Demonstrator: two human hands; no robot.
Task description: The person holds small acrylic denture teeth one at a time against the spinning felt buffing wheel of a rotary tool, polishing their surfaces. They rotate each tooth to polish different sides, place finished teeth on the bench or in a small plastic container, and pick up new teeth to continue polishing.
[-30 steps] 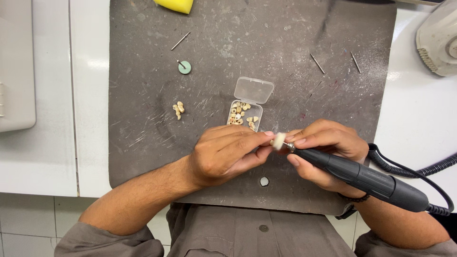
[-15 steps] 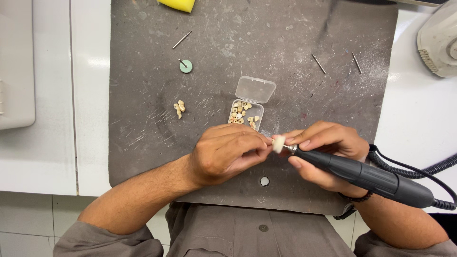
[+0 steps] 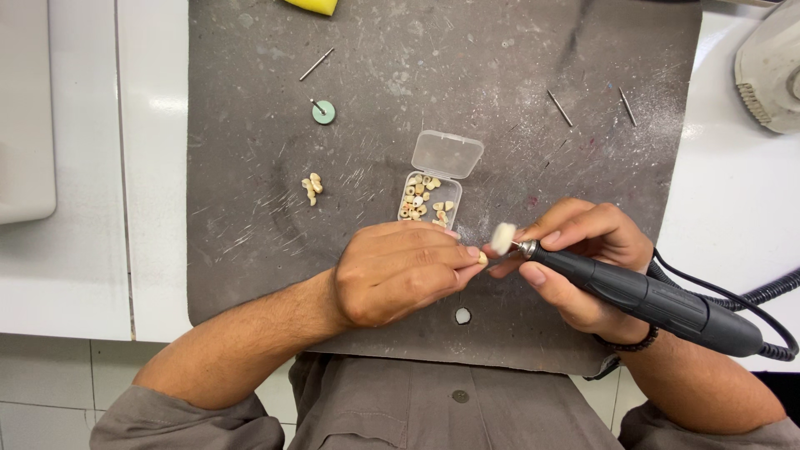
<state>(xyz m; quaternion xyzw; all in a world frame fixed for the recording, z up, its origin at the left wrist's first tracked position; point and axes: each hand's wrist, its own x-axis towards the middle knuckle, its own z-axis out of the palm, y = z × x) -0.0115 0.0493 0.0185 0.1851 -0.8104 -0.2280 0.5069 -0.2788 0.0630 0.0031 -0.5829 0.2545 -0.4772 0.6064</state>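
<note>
Left hand [image 3: 396, 271] curled, fingertips pinching a small pale piece [image 3: 482, 259], probably a tooth crown; too small to be sure. Right hand [image 3: 583, 250] wrapped around black corded handpiece [image 3: 658, 300], its white felt wheel [image 3: 502, 237] just beside the piece. Both over the near edge of grey mat [image 3: 250, 250] on the worktop. Open clear box [image 3: 433, 198] of similar pieces just behind; green disc [image 3: 323, 112] toward the mat's far left corner.

Small cream tooth piece [image 3: 482, 258] pinched at fingertips, black corded rotary tool [image 3: 658, 302] lying slantwise, white felt tip [image 3: 502, 237] touching piece
</note>
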